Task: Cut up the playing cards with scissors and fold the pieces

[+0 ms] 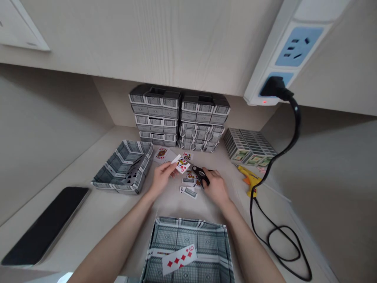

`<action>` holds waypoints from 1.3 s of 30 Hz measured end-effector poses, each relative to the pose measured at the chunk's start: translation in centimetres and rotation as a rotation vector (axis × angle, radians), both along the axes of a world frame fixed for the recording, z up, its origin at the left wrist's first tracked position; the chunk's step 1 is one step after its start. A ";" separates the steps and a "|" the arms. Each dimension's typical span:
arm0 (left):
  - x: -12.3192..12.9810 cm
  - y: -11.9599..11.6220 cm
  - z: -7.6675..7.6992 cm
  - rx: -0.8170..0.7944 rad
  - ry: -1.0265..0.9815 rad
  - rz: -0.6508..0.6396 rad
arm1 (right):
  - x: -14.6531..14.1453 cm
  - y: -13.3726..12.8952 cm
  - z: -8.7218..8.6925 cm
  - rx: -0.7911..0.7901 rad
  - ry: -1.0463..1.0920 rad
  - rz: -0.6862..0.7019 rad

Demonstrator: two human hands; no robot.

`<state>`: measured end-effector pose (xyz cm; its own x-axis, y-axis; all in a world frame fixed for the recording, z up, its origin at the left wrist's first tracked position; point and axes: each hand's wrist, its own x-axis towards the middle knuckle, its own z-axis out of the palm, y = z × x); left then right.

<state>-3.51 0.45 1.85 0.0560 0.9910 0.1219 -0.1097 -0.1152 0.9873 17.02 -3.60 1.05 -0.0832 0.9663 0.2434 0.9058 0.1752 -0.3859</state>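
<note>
My left hand point(160, 180) pinches a playing card point(183, 165) with a red Q corner between thumb and fingers. Just to its right, my right hand point(216, 188) grips black-handled scissors point(202, 174); their blades are hard to make out. Below the held card lie several cut card pieces point(189, 192), some face up, some back up. Beyond my left hand a face card point(161, 153) lies on the table, with another card piece point(187, 156) to its right. Nearest me stands a box made of playing cards point(207, 236), holding a nine of diamonds piece point(180, 259).
Another card box point(116, 157) at left holds loose cards. Stacked card boxes point(179, 118) stand at the back, beside packed card decks point(249, 145). A yellow glue gun point(251, 179) lies right, near a black cable point(297, 118) from a power strip point(282, 55). A dark flat device point(47, 224) lies left.
</note>
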 end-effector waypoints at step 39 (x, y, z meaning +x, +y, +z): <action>1.2 -0.7 -1.0 0.056 0.064 -0.394 | -1.6 0.0 -1.3 0.258 0.496 0.373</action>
<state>-2.30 -0.27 0.81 0.4394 0.8840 0.1593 -0.0948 -0.1307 0.9869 15.41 -3.61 -0.28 -0.2185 0.8002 0.5585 0.4931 0.5844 -0.6444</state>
